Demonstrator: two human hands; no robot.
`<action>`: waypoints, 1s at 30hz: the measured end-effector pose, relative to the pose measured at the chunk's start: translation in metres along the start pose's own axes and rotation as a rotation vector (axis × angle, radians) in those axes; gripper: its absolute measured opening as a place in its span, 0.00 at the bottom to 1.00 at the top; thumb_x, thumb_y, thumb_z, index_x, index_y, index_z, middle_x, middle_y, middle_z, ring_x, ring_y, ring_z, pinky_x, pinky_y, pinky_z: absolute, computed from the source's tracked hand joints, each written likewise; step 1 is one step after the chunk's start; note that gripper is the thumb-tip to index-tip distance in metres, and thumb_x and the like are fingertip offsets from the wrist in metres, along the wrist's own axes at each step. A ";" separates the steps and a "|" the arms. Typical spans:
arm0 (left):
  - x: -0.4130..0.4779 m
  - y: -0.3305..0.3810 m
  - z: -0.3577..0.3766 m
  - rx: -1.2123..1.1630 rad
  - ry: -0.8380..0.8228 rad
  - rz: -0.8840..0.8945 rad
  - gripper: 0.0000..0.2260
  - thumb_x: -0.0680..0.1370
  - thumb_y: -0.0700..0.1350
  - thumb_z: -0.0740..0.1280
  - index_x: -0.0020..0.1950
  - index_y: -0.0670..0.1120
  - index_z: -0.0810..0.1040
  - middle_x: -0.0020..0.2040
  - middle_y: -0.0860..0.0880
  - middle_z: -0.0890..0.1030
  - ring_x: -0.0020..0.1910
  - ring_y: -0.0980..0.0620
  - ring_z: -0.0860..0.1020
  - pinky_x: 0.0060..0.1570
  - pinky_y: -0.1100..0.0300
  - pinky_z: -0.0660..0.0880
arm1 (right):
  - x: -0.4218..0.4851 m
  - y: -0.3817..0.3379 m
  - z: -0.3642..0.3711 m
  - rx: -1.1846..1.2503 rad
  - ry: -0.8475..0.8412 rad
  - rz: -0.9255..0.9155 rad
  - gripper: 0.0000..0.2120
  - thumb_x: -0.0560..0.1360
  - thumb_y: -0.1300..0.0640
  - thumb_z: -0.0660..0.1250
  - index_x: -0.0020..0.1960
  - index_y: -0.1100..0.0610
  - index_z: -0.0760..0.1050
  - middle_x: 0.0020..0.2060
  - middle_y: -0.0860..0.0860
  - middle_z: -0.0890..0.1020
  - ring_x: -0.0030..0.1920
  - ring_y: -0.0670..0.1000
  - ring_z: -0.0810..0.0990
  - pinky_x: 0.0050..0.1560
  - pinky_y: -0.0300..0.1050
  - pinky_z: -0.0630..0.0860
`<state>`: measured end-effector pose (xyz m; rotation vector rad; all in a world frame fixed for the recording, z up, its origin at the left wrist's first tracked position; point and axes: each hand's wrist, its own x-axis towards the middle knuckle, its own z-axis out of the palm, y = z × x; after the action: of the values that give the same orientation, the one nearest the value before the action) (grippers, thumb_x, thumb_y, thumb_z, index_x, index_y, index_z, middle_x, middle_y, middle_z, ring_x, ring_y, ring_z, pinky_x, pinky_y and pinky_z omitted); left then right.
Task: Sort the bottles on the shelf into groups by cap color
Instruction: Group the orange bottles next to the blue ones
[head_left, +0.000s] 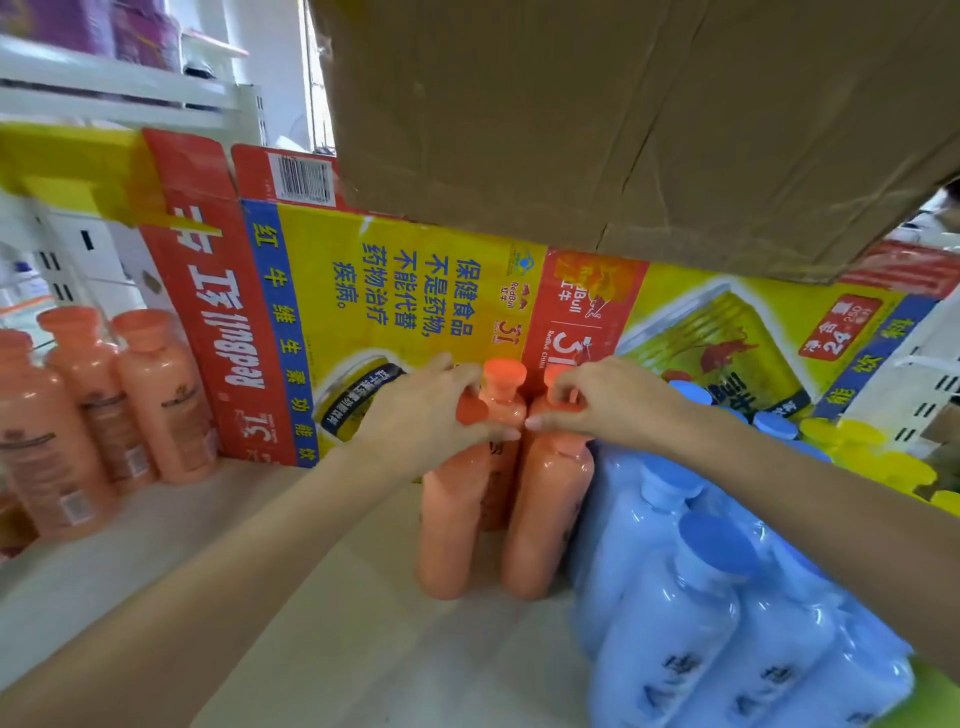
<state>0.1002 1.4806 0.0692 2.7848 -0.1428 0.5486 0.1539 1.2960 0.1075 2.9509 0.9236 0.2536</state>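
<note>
Nearest: blue-capped bottles (722, 613) crowd the near right of the shelf board (311, 623); at least five blue caps show, with more likely hidden behind.
Left hand (421, 415): fingers closed around the cap and neck of the near-left orange bottle (452, 519) in the middle cluster.
Right hand (608, 405): fingers pinched shut on the neck of the near-right orange bottle (545, 519), just beside the left hand; the fingertips of the two hands almost touch.
Middle cluster: three orange caps clearly visible, the bottles pressed together, touching the blue group on the right; a fourth may sit under the right hand, but I cannot tell.
Far-left group: three orange bottles (104, 395) stand upright by the printed carton (415, 312), well apart from the cluster; a fourth may be cut off at the frame edge.
Yellow caps (852, 441): about three, far right behind the blue ones.
Overhead: a plain brown box (623, 114) hangs low, so headroom looks tight.
Step in hand: judged to be lifting the two gripped orange bottles to join the far-left orange group.
Doing it well: grip the necks below the caps, lift straight up only slightly to clear neighbours and stay under the box, carry left, and set down upright beside the matching bottles without nudging the blue ones.
</note>
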 end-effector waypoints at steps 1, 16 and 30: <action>0.001 -0.002 -0.001 0.014 -0.025 0.026 0.26 0.66 0.68 0.64 0.52 0.50 0.71 0.47 0.53 0.69 0.44 0.53 0.71 0.42 0.59 0.68 | -0.001 0.002 -0.003 0.037 -0.034 -0.017 0.23 0.70 0.34 0.63 0.52 0.52 0.77 0.46 0.51 0.80 0.48 0.53 0.77 0.46 0.46 0.72; 0.011 -0.031 -0.014 -0.445 -0.351 0.231 0.19 0.71 0.47 0.72 0.61 0.53 0.74 0.53 0.61 0.75 0.50 0.64 0.74 0.48 0.76 0.69 | -0.002 0.005 -0.004 0.095 -0.124 -0.199 0.24 0.68 0.50 0.72 0.63 0.45 0.72 0.56 0.47 0.79 0.48 0.45 0.71 0.47 0.41 0.67; 0.002 -0.005 0.015 -0.281 -0.013 -0.016 0.24 0.67 0.63 0.69 0.52 0.49 0.66 0.49 0.54 0.72 0.46 0.51 0.75 0.44 0.56 0.74 | -0.006 -0.006 0.000 0.058 0.005 -0.057 0.21 0.69 0.43 0.69 0.59 0.50 0.75 0.49 0.50 0.80 0.48 0.50 0.75 0.42 0.43 0.66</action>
<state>0.1077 1.4805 0.0557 2.5142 -0.1845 0.4669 0.1455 1.2973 0.1062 2.9715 1.0317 0.2355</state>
